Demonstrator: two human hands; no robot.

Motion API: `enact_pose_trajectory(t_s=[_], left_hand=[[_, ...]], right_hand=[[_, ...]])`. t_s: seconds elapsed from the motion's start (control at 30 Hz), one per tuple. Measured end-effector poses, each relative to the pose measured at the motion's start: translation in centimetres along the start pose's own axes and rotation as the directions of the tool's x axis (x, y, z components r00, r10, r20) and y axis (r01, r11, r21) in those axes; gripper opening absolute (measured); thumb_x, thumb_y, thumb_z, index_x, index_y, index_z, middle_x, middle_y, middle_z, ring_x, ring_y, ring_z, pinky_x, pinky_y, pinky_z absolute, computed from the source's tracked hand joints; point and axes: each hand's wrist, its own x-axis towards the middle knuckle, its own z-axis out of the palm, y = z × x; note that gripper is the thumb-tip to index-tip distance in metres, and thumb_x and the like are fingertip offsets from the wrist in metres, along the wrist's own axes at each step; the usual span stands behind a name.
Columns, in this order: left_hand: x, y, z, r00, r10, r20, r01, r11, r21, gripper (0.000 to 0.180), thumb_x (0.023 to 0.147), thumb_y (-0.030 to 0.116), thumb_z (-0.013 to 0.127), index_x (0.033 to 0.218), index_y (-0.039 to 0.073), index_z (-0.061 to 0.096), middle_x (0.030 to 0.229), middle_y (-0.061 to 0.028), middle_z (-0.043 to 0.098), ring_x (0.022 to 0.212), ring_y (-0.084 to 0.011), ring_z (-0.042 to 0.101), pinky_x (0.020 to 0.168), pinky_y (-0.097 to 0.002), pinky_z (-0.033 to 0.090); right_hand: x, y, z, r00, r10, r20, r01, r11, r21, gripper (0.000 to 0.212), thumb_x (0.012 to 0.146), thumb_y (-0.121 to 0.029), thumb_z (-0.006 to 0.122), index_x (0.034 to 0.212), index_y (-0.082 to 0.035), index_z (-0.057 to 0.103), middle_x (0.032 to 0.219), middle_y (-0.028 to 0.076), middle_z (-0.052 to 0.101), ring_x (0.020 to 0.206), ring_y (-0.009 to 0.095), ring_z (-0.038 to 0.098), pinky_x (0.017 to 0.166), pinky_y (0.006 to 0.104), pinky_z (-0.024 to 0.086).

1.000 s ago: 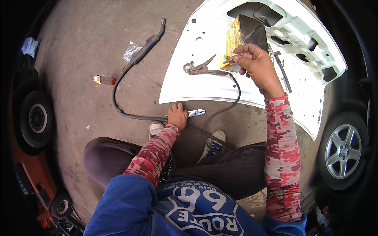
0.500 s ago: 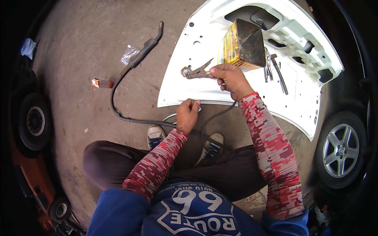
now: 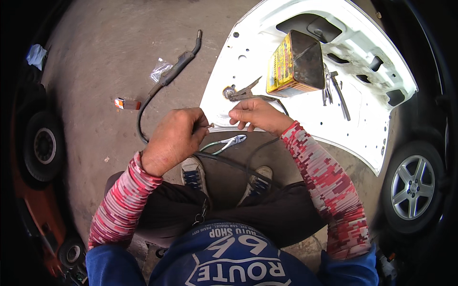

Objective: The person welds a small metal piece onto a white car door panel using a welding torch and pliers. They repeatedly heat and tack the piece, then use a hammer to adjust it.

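Observation:
My left hand point(image 3: 179, 136) is closed, pinching a small bolt-like metal piece point(image 3: 210, 126) whose end sticks out past the fingertips. To its right, my right hand point(image 3: 260, 116) hovers over the near edge of a white car body panel point(image 3: 226, 114). Its fingers are loosely curled and apart, with nothing visible in them. Just beyond that hand, a rusty metal clamp point(image 3: 245, 93) lies on the panel, beside a small round metal part point(image 3: 229, 92). On the floor below the hands are pliers point(image 3: 234, 141) with pale green handles.
A yellow-and-black rectangular tin point(image 3: 305, 62) stands on the panel, with tools point(image 3: 339, 95) to its right. A welding torch point(image 3: 179, 66) and its cable, a plastic bag point(image 3: 161, 70) and a small orange-and-white box point(image 3: 127, 104) lie on the floor. A car wheel point(image 3: 412, 187) is at right.
My right hand has let go of the clamp and drawn nearer. My left hand has risen and moved left, now showing the small metal piece; the pliers have come into fuller view.

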Motion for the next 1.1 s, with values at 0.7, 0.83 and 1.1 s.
enact_pose_trajectory(t_s=[0.7, 0.83, 1.1], left_hand=[[-2.9, -8.5, -7.7, 0.983, -0.049, 0.178, 0.102, 0.947, -0.304, 0.009, 0.095, 0.000, 0.067, 0.103, -0.002, 0.069, 0.088, -0.0081, 0.069, 0.082, -0.0155, 0.067, 0.074, -0.0308, 0.054], [-2.9, -8.2, -7.7, 0.977, -0.107, 0.183, 0.169, 0.914, -0.369, 0.009, 0.097, 0.002, 0.065, 0.104, -0.003, 0.068, 0.084, -0.0077, 0.068, 0.078, -0.0138, 0.066, 0.072, -0.0310, 0.054], [-2.7, -7.9, -7.5, 0.975, -0.219, 0.025, 0.209, 0.886, -0.414, 0.017, 0.101, 0.008, 0.064, 0.108, -0.006, 0.069, 0.076, -0.0044, 0.067, 0.071, -0.0115, 0.065, 0.068, -0.0295, 0.053]], right_hand=[[8.2, 5.4, -4.8, 0.960, -0.276, -0.036, -0.079, -0.146, -0.986, 0.054, 0.073, -0.019, 0.075, 0.123, -0.004, 0.061, 0.120, 0.014, 0.061, 0.119, 0.031, 0.053, 0.108, 0.0506, 0.037], [5.3, 4.5, -3.7, 0.972, -0.194, -0.133, -0.109, 0.126, -0.986, 0.058, 0.069, -0.024, 0.073, 0.119, 0.001, 0.060, 0.114, 0.020, 0.062, 0.115, 0.035, 0.055, 0.107, 0.0456, 0.039], [3.5, 7.2, -0.8, 0.949, -0.118, -0.293, -0.256, 0.254, -0.933, 0.073, 0.069, -0.033, 0.072, 0.127, 0.007, 0.053, 0.118, 0.026, 0.060, 0.117, 0.042, 0.055, 0.106, 0.0510, 0.043]])
